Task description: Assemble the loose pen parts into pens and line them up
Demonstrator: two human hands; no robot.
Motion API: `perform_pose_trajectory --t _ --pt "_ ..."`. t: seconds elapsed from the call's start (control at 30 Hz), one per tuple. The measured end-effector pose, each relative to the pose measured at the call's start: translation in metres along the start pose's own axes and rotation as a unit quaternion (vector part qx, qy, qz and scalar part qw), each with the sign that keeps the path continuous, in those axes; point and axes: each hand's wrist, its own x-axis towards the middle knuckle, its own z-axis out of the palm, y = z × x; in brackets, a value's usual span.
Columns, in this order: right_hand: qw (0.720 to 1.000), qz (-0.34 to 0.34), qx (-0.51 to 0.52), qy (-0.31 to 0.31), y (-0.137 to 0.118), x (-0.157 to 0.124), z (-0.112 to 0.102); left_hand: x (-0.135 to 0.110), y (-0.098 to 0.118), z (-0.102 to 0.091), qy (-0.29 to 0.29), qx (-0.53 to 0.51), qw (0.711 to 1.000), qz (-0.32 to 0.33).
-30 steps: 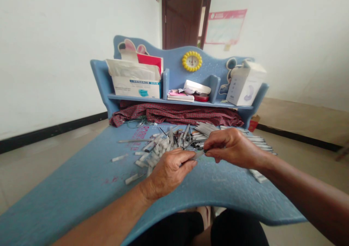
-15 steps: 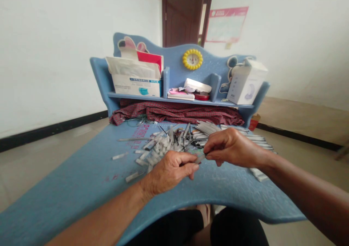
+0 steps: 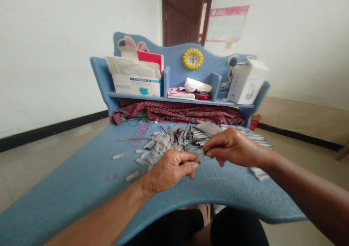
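Observation:
Over the front part of the blue desk, my left hand (image 3: 174, 169) pinches a short translucent plastic piece (image 3: 200, 156) between thumb and fingers. My right hand (image 3: 231, 147) is closed on the dark tip at the other end of that piece. What exactly the right fingertips grip is mostly covered by them. Just beyond the hands lies a loose pile of short translucent plastic pieces (image 3: 158, 152), mixed with thin black sticks. Several long, pen-like tubes (image 3: 208, 127) are stacked behind my right hand, some with dark or orange ends.
A curved blue desk (image 3: 89, 187) carries a back shelf with a mask box (image 3: 136, 85), a white carton (image 3: 247, 82) and a yellow clock (image 3: 192, 59). Rolled checked cloth (image 3: 177, 111) lies beneath the shelf. More white strips (image 3: 259, 174) sit beyond my right forearm.
Both hands stay almost in place around the plastic piece. My right fingers have shifted slightly, and a bit more of the piece shows between the hands.

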Motion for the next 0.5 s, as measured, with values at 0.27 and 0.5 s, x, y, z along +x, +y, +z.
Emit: perform_pose_trajectory --t 0.27,0.5 --pt "0.995 0.009 -0.097 -0.006 0.0035 0.0013 0.0029 0.0008 0.0026 0.0013 0.015 0.028 0.999 -0.005" --pt "0.999 0.001 -0.053 -0.001 0.0032 0.0009 0.0044 0.0018 0.0012 0.0005 0.025 0.030 0.999 -0.007"
